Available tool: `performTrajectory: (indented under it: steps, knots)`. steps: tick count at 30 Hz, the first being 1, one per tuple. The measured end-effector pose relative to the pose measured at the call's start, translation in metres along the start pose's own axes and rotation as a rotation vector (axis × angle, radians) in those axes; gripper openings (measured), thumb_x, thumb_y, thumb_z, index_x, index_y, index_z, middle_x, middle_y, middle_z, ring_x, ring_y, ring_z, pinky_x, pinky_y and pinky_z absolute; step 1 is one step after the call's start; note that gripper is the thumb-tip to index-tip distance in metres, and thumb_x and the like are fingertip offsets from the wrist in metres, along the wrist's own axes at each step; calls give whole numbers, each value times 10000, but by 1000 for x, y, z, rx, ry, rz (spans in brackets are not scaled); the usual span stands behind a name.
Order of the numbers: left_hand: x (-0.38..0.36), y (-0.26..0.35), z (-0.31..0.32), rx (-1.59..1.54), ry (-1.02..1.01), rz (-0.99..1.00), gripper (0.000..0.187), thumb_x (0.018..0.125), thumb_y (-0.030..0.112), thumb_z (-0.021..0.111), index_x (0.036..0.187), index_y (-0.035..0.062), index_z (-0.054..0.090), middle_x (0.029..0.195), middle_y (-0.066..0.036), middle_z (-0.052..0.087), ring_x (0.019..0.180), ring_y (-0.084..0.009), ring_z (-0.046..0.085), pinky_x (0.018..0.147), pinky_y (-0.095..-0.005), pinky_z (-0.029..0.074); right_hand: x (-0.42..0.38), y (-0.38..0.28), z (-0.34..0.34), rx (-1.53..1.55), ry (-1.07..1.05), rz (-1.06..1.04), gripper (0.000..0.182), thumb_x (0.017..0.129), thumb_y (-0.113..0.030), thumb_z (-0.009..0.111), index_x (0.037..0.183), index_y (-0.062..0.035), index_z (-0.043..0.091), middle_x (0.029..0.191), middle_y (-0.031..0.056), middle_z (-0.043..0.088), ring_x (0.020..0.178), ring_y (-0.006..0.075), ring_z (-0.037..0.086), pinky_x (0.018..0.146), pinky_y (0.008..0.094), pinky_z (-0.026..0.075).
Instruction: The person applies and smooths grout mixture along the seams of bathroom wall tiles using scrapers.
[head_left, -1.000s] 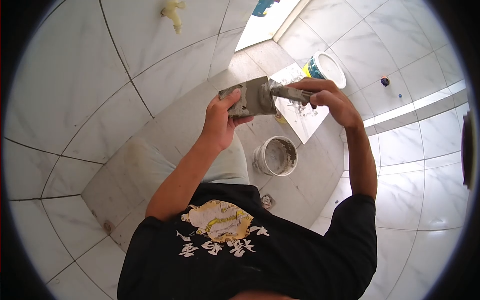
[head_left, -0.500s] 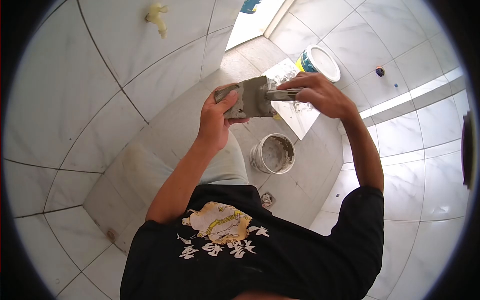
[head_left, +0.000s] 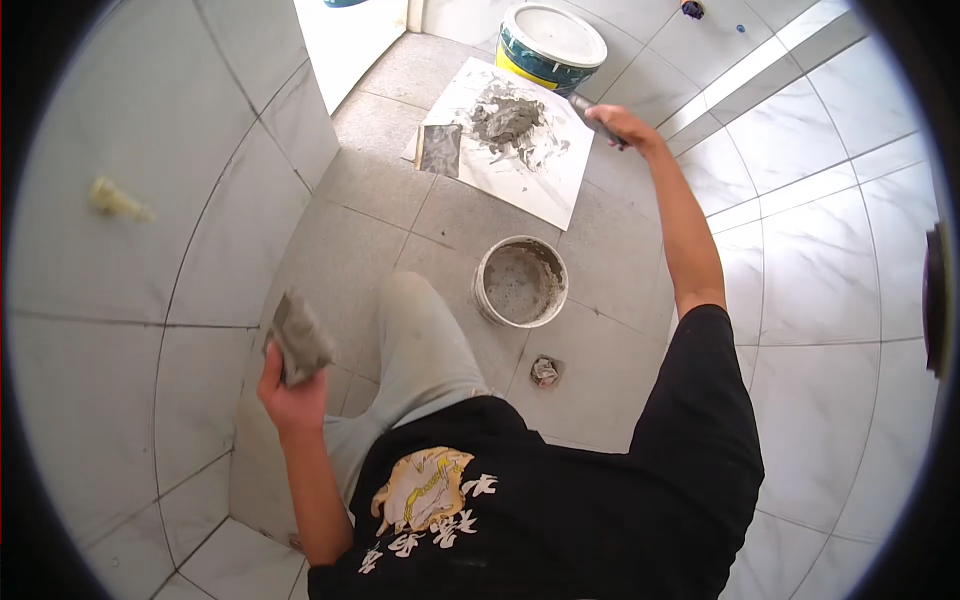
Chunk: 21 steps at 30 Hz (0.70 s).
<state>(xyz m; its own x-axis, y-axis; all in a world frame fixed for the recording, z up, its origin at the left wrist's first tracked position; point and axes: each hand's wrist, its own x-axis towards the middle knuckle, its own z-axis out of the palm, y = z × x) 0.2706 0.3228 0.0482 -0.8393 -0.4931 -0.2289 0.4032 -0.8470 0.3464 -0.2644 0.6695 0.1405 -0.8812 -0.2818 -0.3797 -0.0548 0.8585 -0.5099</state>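
Note:
My left hand (head_left: pixel 295 398) is closed round a grey tile piece (head_left: pixel 302 338), low at the left beside my knee. Grey mortar appears to coat the tile piece, though it is slightly blurred. At the upper right, my right hand (head_left: pixel 632 127) grips the dark handle of a trowel (head_left: pixel 597 119). Its blade is hard to make out from here. The trowel is beside the right edge of a white board (head_left: pixel 558 195), which bears a heap of grey mortar (head_left: pixel 510 120). Another cut tile piece (head_left: pixel 440 150) rests at the board's left edge.
A lidded green and yellow bucket (head_left: pixel 550 50) stands behind the board. Nearer me is a white bucket (head_left: pixel 522 282) with grey residue inside. Crumpled material (head_left: pixel 544 371) fills a floor opening. A plastic tap (head_left: pixel 118 200) juts from the left tiled wall.
My left hand has lowered the tile piece leftward, away from the trowel. My right hand has taken the trowel off the tile piece to the board's right side. The view has shifted.

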Motion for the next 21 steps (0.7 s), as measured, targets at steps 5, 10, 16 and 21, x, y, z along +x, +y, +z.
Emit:
performTrajectory:
  steps: [5, 10, 16, 21]
  knots:
    - [-12, 9, -49, -13, 190, -22, 370, 978, 219, 551, 1306, 47, 557, 1312, -84, 595, 1215, -235, 559, 1028, -414, 450, 188, 87, 61, -294, 180, -269, 507, 880, -516, 547, 1149, -112, 692, 1126, 149, 677, 1011, 316, 630, 882, 396, 481]
    - [0, 6, -41, 44, 607, 70, 319, 994, 293, 500, 1266, 160, 599, 1156, -9, 688, 955, -171, 687, 581, -364, 580, 278, 60, 71, -595, 279, -35, 466, 900, -494, 512, 1190, -173, 684, 1241, 152, 633, 1179, 387, 567, 997, 436, 443]
    - [-8, 5, -54, 106, 560, 50, 332, 997, 290, 496, 1271, 128, 592, 1154, -27, 690, 948, -183, 691, 610, -357, 586, 321, 77, 72, -683, 133, -263, 404, 909, -474, 491, 1158, -221, 685, 1166, 139, 666, 1071, 433, 608, 954, 448, 479]
    - [-22, -1, -73, 57, 529, 53, 346, 997, 286, 503, 1288, 117, 581, 1190, -46, 674, 978, -192, 680, 602, -362, 577, 285, 65, 80, -668, 10, -187, 496, 866, -475, 515, 1166, -111, 668, 1183, 219, 636, 1112, 431, 588, 959, 457, 472]
